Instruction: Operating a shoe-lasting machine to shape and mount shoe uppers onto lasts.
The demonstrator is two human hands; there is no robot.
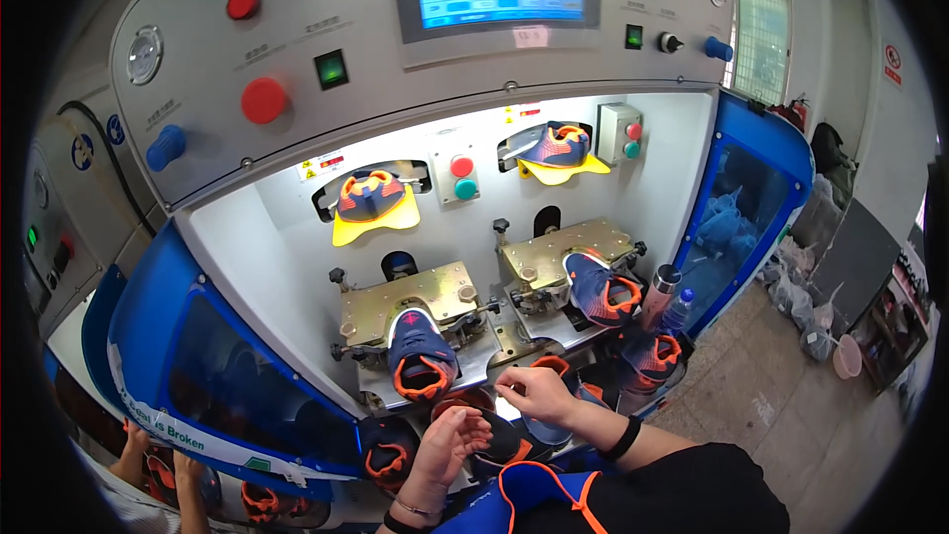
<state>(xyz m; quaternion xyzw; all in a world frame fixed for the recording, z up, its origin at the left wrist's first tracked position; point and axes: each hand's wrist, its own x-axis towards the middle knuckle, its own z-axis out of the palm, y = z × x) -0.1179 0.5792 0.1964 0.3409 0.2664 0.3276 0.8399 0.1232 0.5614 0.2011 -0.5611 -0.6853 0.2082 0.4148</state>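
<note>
My left hand (pixel 453 447) hovers with loosely curled fingers above the dark shoes at the machine's front edge; nothing shows in it. Bent but apart, the fingers of my right hand (pixel 539 396) also appear to hold nothing; it is just right of the left hand. Beyond them a navy sneaker (pixel 420 351) with orange lining rests tilted against the left brass-coloured press plate (pixel 410 297). A second navy sneaker (pixel 601 289) leans on the right press plate (pixel 568 247). Below my hands, a shoe (pixel 504 447) is partly hidden by the left one.
Two shoe uppers on yellow forms, left (pixel 376 200) and right (pixel 559 146), sit in the back wall. A metal flask (pixel 660 292) and a blue bottle (pixel 678 311) stand at right. Blue doors (pixel 751 208) flank the bay. Another person's hands (pixel 183 475) are at lower left.
</note>
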